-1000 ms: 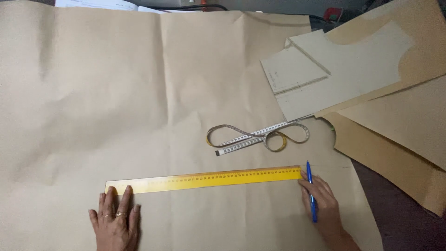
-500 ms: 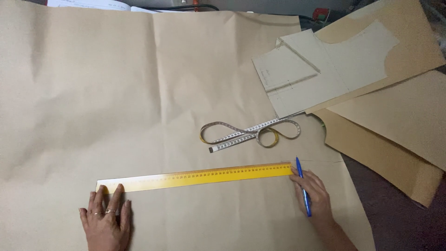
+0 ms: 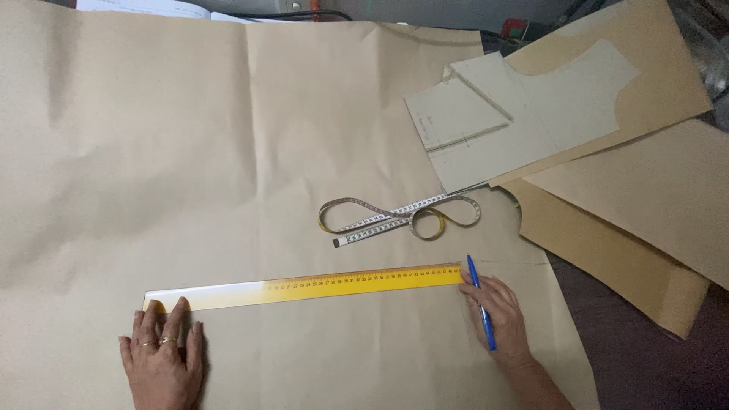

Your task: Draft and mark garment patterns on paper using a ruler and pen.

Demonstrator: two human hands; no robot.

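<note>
Your left hand (image 3: 162,363) lies flat at about 7 o'clock on the big sheet of brown paper (image 3: 228,137) that covers the surface, fingers (image 3: 179,314) spread and their tips pressing down on the pale left end of the long yellow ruler (image 3: 304,286). The ruler runs almost level across the lower part of the sheet, from 8 o'clock toward 4 o'clock, rising slightly to the right.

Your right hand (image 3: 497,315) sits at 5 o'clock, just beside the ruler's right end. Its fingers are closed around a blue pen (image 3: 480,301), whose upper tip stands on the paper right at the end of the ruler; the barrel slants back down over your hand.

Just above the ruler, near the middle, a measuring tape (image 3: 399,217) lies in loose loops on the paper, clear of both hands. At 2 o'clock a stack of cut pattern pieces (image 3: 531,114), pale card on brown card, overlaps the sheet's right edge. No container shows anywhere in view.
</note>
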